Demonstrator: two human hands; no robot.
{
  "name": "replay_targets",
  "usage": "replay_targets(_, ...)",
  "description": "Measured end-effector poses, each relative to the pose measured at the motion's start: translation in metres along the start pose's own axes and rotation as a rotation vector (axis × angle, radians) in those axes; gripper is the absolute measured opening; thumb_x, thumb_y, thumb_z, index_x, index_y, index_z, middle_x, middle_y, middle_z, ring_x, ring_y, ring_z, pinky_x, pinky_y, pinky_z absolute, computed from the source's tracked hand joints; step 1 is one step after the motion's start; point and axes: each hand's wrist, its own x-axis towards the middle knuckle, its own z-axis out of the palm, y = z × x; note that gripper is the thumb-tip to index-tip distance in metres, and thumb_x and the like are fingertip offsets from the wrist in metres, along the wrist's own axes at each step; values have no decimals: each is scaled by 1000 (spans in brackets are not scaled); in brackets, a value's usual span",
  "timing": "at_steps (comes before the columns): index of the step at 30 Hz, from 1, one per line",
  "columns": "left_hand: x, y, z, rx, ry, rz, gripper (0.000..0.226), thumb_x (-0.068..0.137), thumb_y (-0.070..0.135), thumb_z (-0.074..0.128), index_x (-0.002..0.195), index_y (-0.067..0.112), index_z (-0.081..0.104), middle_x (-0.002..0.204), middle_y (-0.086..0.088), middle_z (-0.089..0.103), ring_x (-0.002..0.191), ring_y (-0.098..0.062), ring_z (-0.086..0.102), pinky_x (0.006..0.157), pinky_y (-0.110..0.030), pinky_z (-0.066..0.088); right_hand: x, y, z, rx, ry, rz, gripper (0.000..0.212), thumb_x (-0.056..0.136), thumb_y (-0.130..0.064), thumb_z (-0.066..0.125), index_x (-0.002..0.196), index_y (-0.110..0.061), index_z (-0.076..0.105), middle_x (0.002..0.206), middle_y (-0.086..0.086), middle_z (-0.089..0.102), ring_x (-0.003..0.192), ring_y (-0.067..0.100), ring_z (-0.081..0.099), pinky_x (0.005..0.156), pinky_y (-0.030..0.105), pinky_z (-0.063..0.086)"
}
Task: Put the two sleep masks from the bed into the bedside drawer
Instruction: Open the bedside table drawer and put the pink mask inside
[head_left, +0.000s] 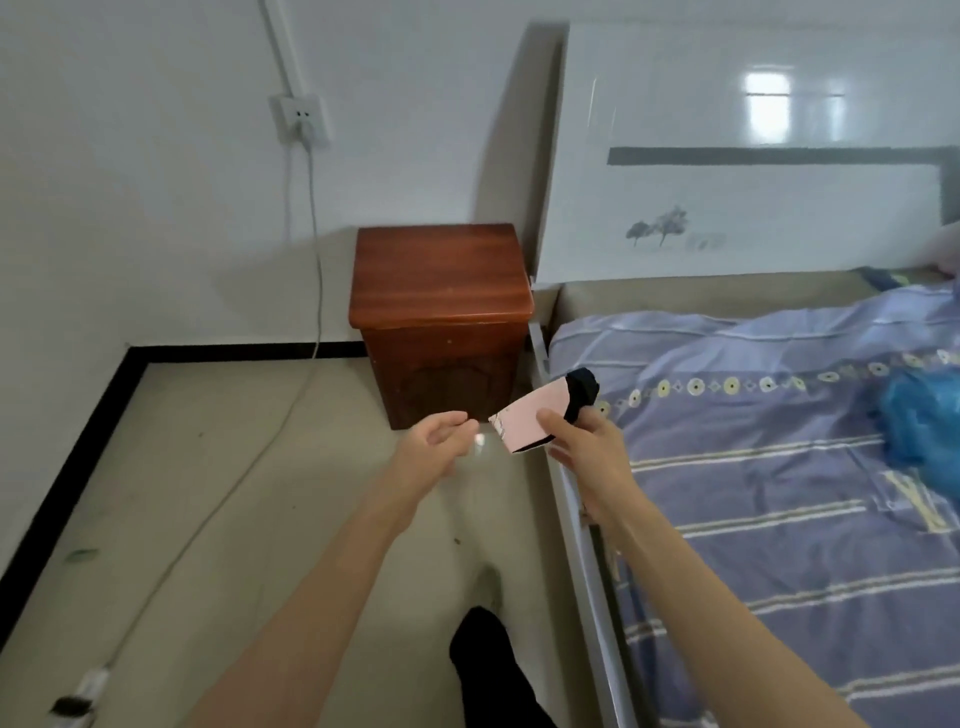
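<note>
My right hand (587, 447) grips a pink sleep mask (524, 421) together with a dark one (583, 392) that bunches at its far end. Both hang over the bed's left edge. My left hand (434, 441) is held out beside them over the floor, fingers apart and holding nothing. The brown wooden bedside cabinet (441, 312) stands just beyond both hands, against the wall and the headboard. Its front is in shadow and its drawer looks closed.
The bed (779, 467) with a purple striped cover fills the right side, with a blue plastic bag (919, 421) on it. A white headboard (727, 156) rises behind. A cable (311, 260) runs from a wall socket (301, 119) down across the floor at left.
</note>
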Motion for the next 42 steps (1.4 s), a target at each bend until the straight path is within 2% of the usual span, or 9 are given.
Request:
replay_targets(4,97,8,-33,-72,107,-75,34,91,32,49,121,16,51,117,-4,60,104,-18,58,95,-38,44,95,-20,19,33,-20,37,14,85,-12,59,81,-25,60,105,15,67,100,26,63,90,38,49)
replay_targets(11,234,-17,-81,-222,186,-295,46,96,33,37,136,11,34,142,-11,43,126,-24,44,105,-40,37,243,-23,76,-14,15,116,11,83,-11,61,78,-20,61,107,25,65,91,24,65,76,33,54)
replay_targets(17,347,-62,-126,-266,288,-377,51,96,37,31,139,11,27,147,-10,35,132,-21,36,110,-40,31,357,11,125,-154,79,151,11,81,-16,65,74,-22,61,88,8,67,94,28,66,75,31,55)
replay_targets(21,423,-90,-154,-267,321,-358,52,96,42,23,141,15,24,148,-5,33,129,-14,34,103,-32,29,421,44,155,-288,113,135,14,81,-24,64,67,-25,61,82,4,67,80,17,63,78,34,51)
replay_targets(23,452,-102,-163,-253,325,-350,51,97,44,19,141,19,21,145,2,32,129,-10,31,105,-33,26,444,57,169,-353,131,97,16,81,-27,63,67,-21,61,79,4,66,70,11,57,67,26,45)
replay_targets(30,483,-142,-177,-240,282,-294,53,94,51,10,142,30,14,146,16,24,131,-1,23,111,-35,18,492,75,202,-529,55,-96,8,87,-26,55,89,-20,58,88,2,64,79,14,56,61,13,40)
replay_targets(36,480,-156,-175,-169,302,-237,50,95,48,15,141,29,17,147,12,26,130,-3,27,110,-33,22,497,85,204,-627,19,-127,35,90,-29,49,123,-15,50,129,12,55,122,29,47,99,46,42)
replay_targets(39,473,-157,-172,-109,316,-213,35,95,46,22,127,35,28,132,15,37,123,-4,35,111,-36,27,488,92,198,-655,6,-129,39,91,-30,48,125,-12,47,126,15,55,111,25,50,89,36,41)
replay_targets(42,464,-160,-172,-8,333,-197,25,95,43,27,118,36,33,117,21,45,118,-7,42,110,-42,33,472,95,192,-685,32,-184,28,90,-29,49,108,-8,52,98,5,57,94,26,52,72,26,39)
